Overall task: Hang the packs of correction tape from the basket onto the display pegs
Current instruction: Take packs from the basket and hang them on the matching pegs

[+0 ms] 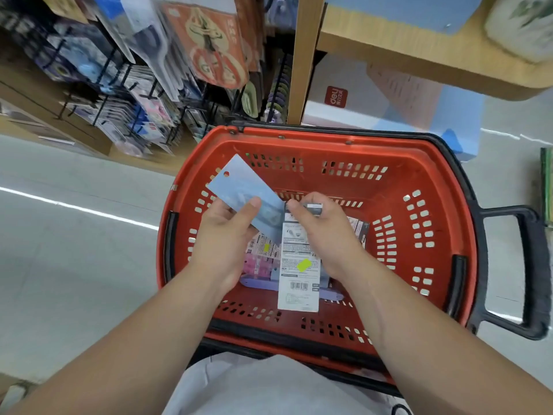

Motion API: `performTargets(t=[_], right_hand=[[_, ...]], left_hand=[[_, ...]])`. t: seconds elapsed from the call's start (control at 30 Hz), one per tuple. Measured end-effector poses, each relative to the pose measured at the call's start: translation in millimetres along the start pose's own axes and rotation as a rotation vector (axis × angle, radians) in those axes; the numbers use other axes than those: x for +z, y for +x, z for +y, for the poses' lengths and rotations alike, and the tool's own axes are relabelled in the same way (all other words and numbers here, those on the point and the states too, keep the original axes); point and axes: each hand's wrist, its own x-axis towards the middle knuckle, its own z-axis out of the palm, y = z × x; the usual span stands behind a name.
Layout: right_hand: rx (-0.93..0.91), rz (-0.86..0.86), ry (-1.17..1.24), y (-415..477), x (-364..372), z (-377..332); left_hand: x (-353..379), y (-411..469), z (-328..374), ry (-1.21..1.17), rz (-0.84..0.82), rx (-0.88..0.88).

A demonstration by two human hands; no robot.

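A red plastic basket (419, 181) stands on the floor in front of me. Over it, my left hand (224, 238) grips a light blue pack of correction tape (239, 187), its hang hole pointing up and left. My right hand (323, 232) pinches the top of a second pack (296, 274), which hangs with its white printed back and barcode facing me. More packs (260, 259), pink and purple, lie on the basket's bottom. The display pegs (128, 115) with hanging stationery are at the upper left.
A wooden shelf post (302, 58) rises just behind the basket, with a wooden shelf (419, 52) to its right. The basket's black handle (526, 271) sticks out to the right. Grey floor (74, 250) lies to the left.
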Motion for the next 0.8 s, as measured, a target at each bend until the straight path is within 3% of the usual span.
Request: performTargets(t=[0.1, 0.23, 0.37, 0.53, 0.67, 0.8], right_hand=[[0.008, 0.052, -0.087, -3.5, -2.5, 1.5], [0.006, 0.215, 0.012, 1.7, -2.4, -3.7], [0.078, 0.173, 0.228, 1.6, 17.1, -13.9], [0.325, 0.073, 0.457, -4.6, 32.9, -30.4], [0.416, -0.001, 0.555, -4.2, 26.3, -31.7], [0.383, -0.028, 0.587, -5.9, 12.1, -25.9]], left_hand=[[-2.1, 5.6, -1.1, 0.232, 0.12, 0.116], [-8.5, 4.0, -10.2, 0.468, 0.034, 0.039], [2.8, -6.3, -15.5, 0.421, -0.109, -0.002], [11.0, -7.2, -20.5, 0.409, -0.239, -0.068], [4.6, -4.0, -27.2, 0.371, -0.276, -0.112], [-6.9, -1.1, -28.4, 0.252, -0.202, -0.12]])
